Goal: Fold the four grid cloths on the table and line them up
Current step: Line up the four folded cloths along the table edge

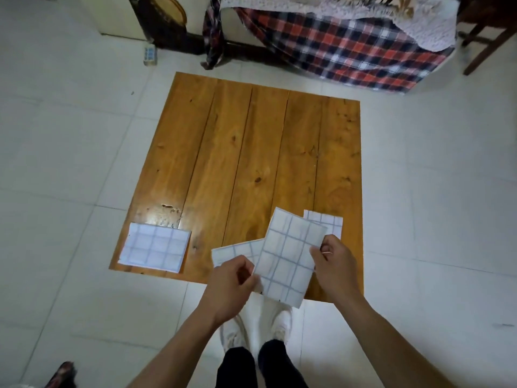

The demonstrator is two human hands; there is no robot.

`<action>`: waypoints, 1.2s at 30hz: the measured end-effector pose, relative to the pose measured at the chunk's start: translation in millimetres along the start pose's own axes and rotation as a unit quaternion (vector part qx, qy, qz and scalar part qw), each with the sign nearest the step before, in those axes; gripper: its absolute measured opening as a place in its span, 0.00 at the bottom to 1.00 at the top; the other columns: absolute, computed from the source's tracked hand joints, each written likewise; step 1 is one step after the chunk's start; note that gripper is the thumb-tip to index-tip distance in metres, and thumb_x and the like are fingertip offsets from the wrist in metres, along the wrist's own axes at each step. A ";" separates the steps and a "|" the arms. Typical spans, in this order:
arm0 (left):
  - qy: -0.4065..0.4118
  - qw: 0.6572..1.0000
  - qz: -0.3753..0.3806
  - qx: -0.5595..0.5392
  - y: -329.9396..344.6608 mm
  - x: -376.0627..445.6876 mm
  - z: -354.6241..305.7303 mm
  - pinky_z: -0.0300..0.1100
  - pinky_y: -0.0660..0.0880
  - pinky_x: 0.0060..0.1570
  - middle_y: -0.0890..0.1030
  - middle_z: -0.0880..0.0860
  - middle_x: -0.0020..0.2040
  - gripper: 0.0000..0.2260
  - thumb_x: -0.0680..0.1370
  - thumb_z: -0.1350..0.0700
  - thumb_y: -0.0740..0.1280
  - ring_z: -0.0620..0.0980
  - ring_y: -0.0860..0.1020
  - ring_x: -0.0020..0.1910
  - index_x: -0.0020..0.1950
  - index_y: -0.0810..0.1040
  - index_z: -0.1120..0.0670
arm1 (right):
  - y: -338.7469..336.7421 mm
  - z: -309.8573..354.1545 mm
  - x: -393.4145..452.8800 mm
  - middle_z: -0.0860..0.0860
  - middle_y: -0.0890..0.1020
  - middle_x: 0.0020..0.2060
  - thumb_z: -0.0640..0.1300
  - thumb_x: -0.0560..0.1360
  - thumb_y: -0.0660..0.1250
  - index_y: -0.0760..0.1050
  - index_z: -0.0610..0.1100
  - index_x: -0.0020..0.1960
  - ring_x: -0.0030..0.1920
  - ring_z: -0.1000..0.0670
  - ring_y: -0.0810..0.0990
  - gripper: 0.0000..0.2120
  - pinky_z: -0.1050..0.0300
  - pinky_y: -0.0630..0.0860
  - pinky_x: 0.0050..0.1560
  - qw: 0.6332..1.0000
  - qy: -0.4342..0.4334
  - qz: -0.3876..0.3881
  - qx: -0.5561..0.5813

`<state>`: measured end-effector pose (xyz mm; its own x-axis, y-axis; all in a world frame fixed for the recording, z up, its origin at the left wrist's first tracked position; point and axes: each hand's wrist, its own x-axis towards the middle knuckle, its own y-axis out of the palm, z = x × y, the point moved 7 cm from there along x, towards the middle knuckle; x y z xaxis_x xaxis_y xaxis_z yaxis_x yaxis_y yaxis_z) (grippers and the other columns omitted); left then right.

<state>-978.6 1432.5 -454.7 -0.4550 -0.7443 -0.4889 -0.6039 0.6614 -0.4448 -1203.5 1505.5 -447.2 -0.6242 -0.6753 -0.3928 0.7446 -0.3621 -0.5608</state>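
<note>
Fingers of the left hand [233, 278] are curled and pinch the left edge of the held grid cloth [288, 259]. Fingers of the right hand [334, 264] are curled and pinch its right edge. The cloth is folded into a rectangle, tilted, and held above the near edge of the wooden table [251, 152].

Three other cloths lie on the table. A folded cloth [155, 247] lies at the near left corner. A second cloth [237, 252] lies under the held one, just beside the left hand. A third cloth [326, 222] shows behind the held cloth on the right; its fold state cannot be determined.

Step in hand, as judged: placement of a folded cloth. The next move calls for squaring it to the table edge and setting it in line with the left cloth.

The table is made of glossy planks and stands on a pale tiled floor [70, 163]. A plaid blanket [363, 57] hangs at the far side.
</note>
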 end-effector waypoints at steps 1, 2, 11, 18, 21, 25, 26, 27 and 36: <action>0.003 1.000 0.004 0.007 2.2 7.5 7.9 0.36 0.70 0.36 0.79 0.49 0.33 0.07 0.77 0.55 0.70 0.41 0.73 0.32 0.40 0.76 0.51 | 7.1 -10.2 4.3 0.54 0.80 0.44 0.42 0.79 0.66 0.73 0.45 0.48 0.46 0.54 0.79 0.02 0.60 0.79 0.41 1.000 0.006 0.000 -0.001; 0.005 1.000 0.003 0.009 4.3 16.3 16.1 0.37 0.71 0.37 0.80 0.48 0.34 0.06 0.78 0.55 0.70 0.41 0.74 0.33 0.41 0.77 0.50 | 13.6 -20.7 9.6 0.54 0.80 0.45 0.42 0.79 0.66 0.73 0.46 0.48 0.47 0.54 0.79 0.02 0.61 0.78 0.41 1.000 0.011 -0.001 -0.005; 0.087 0.936 -0.058 0.335 32.5 113.4 65.2 0.49 0.71 0.56 0.76 0.49 0.61 0.17 0.78 0.50 0.66 0.53 0.72 0.59 0.67 0.72 0.47 | 65.8 -94.8 55.9 0.54 0.81 0.47 0.42 0.78 0.67 0.74 0.46 0.50 0.45 0.56 0.80 0.03 0.73 0.73 0.39 0.998 -0.008 -0.007 -0.061; 0.084 0.919 -0.052 0.382 48.8 134.4 87.6 0.50 0.68 0.54 0.78 0.50 0.54 0.10 0.78 0.51 0.64 0.54 0.74 0.56 0.59 0.74 0.50 | 82.9 -98.5 66.2 0.55 0.82 0.53 0.48 0.76 0.70 0.74 0.48 0.59 0.51 0.54 0.81 0.13 0.61 0.76 0.52 0.990 -0.051 -0.043 -0.128; 0.059 0.924 -0.049 0.375 41.7 134.0 93.2 0.49 0.67 0.52 0.78 0.49 0.52 0.06 0.80 0.49 0.62 0.53 0.74 0.54 0.54 0.75 0.50 | 81.9 -94.3 67.5 0.58 0.80 0.48 0.48 0.77 0.69 0.75 0.48 0.57 0.46 0.55 0.80 0.10 0.66 0.76 0.48 0.990 -0.044 -0.056 -0.121; 0.020 0.948 -0.083 0.306 12.5 133.1 101.1 0.49 0.70 0.49 0.79 0.48 0.45 0.03 0.80 0.51 0.63 0.51 0.75 0.46 0.49 0.74 0.49 | 81.4 -86.7 73.2 0.56 0.80 0.46 0.44 0.78 0.68 0.75 0.46 0.56 0.43 0.56 0.80 0.08 0.76 0.71 0.39 0.993 -0.041 -0.055 -0.091; 0.006 0.954 -0.101 0.282 2.7 133.3 103.8 0.50 0.73 0.49 0.79 0.48 0.44 0.03 0.80 0.51 0.63 0.52 0.76 0.45 0.47 0.74 0.49 | 82.6 -84.8 75.0 0.56 0.80 0.46 0.44 0.78 0.68 0.75 0.46 0.56 0.43 0.56 0.80 0.08 0.75 0.71 0.38 0.994 -0.042 -0.051 -0.087; -0.005 0.958 -0.119 0.261 -6.7 133.7 105.8 0.51 0.74 0.48 0.79 0.48 0.42 0.04 0.80 0.52 0.63 0.53 0.76 0.43 0.47 0.74 0.50 | 83.8 -82.9 76.7 0.55 0.80 0.46 0.43 0.78 0.68 0.75 0.46 0.56 0.44 0.56 0.80 0.08 0.74 0.72 0.39 0.994 -0.045 -0.047 -0.084; -0.073 0.951 -0.241 0.181 -50.2 125.8 127.2 0.49 0.74 0.39 0.80 0.51 0.39 0.03 0.79 0.53 0.65 0.55 0.77 0.40 0.47 0.73 0.51 | 93.3 -71.1 91.2 0.62 0.78 0.39 0.42 0.77 0.68 0.75 0.49 0.54 0.40 0.60 0.79 0.06 0.76 0.71 0.35 0.995 -0.065 -0.010 -0.078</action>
<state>-922.3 1317.5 -589.3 -0.0710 -0.9654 -0.2511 -0.4419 0.2561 -0.8597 -1207.8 1455.8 -587.2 -0.5958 -0.7497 -0.2881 0.6799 -0.2798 -0.6778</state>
